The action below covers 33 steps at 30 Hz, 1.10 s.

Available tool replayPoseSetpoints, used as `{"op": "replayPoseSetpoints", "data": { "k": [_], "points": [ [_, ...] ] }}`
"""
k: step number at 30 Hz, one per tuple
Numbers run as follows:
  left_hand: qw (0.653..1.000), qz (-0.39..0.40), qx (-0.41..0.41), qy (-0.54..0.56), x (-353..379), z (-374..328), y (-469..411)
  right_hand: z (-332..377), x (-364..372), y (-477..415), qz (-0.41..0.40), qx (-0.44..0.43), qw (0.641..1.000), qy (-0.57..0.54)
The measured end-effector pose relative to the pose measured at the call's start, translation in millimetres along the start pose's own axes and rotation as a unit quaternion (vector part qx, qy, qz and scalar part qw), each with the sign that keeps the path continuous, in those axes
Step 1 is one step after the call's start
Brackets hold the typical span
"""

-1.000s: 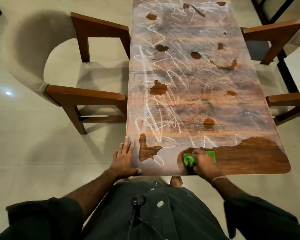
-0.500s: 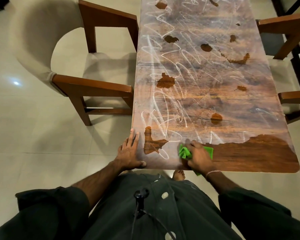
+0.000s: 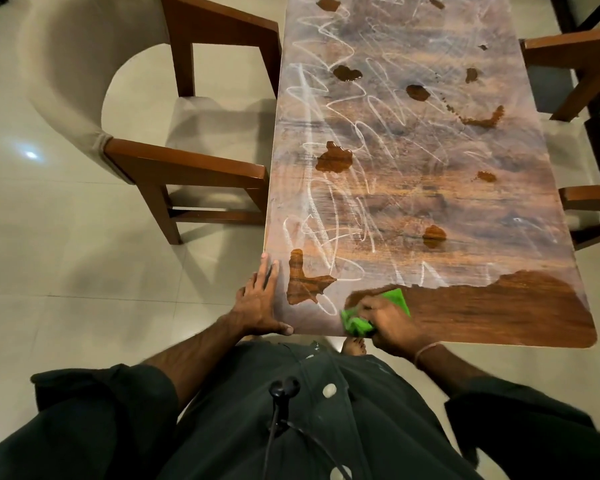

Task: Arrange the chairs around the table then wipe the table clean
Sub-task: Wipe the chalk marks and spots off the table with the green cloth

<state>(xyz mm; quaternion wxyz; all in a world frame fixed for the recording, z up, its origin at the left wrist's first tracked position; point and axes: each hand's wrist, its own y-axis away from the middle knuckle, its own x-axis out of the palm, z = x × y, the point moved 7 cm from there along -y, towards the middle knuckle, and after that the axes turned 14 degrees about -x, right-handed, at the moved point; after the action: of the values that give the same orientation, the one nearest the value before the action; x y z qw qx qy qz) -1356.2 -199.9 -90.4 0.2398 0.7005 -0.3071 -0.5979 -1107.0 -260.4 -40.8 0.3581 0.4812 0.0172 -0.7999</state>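
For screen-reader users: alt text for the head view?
The right hand grips a green cloth on the near edge of a scribbled, wet-spotted wooden table; the left hand rests flat at its corner. Chairs stand on both sides.

Two hands in play, we count: left hand (image 3: 260, 303), right hand (image 3: 392, 323). One table (image 3: 430, 202) stretches away ahead of them. Two chairs: a first chair (image 3: 187, 164) beyond the left hand, a second chair (image 3: 575, 46) well out past the right hand. One green cloth (image 3: 357, 323), bunched under the right hand. One thread band (image 3: 426, 351) at that wrist, one bare foot (image 3: 354, 346) just beneath it.
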Motion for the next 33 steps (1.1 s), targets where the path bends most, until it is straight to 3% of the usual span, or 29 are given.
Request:
{"op": "replayPoseSetpoints", "data": {
  "k": [2, 7, 11, 13, 19, 24, 25, 29, 31, 33],
  "points": [
    [1.0, 0.0, -0.001, 0.001, 0, -1, -1, -9, -4, 9, 0.046, -0.029, 0.998, 0.033],
    [1.0, 0.003, -0.009, 0.004, 1, -2, -1, -16, -14, -5, -0.063, 0.104, 0.99, 0.064],
    [1.0, 0.004, -0.005, 0.011, 2, -1, -2, 12, 14, 6, 0.007, -0.04, 0.998, 0.041],
    [1.0, 0.003, -0.004, 0.01, 2, -2, -1, 4, 3, 16, 0.023, -0.058, 0.996, 0.059],
    [1.0, 0.002, -0.012, 0.014, 2, -2, -3, 7, -9, -17, -0.014, 0.1, 0.991, 0.091],
    [1.0, 0.0, -0.012, 0.01, 0, -4, 1, 17, 12, 1, 0.047, -0.046, 0.993, 0.094],
    [1.0, 0.0, -0.013, 0.01, -1, -5, 1, 7, 9, 7, 0.053, -0.034, 0.994, 0.089],
    [1.0, 0.0, -0.016, 0.01, -1, -5, 0, -14, -7, -14, 0.013, 0.147, 0.987, 0.06],
    [1.0, 0.002, -0.017, 0.011, 0, -3, -1, 5, -2, -34, 0.016, 0.142, 0.987, 0.071],
    [1.0, 0.003, -0.017, 0.008, 1, -3, -2, 24, 9, -33, 0.054, 0.078, 0.991, 0.094]
  ]
}}
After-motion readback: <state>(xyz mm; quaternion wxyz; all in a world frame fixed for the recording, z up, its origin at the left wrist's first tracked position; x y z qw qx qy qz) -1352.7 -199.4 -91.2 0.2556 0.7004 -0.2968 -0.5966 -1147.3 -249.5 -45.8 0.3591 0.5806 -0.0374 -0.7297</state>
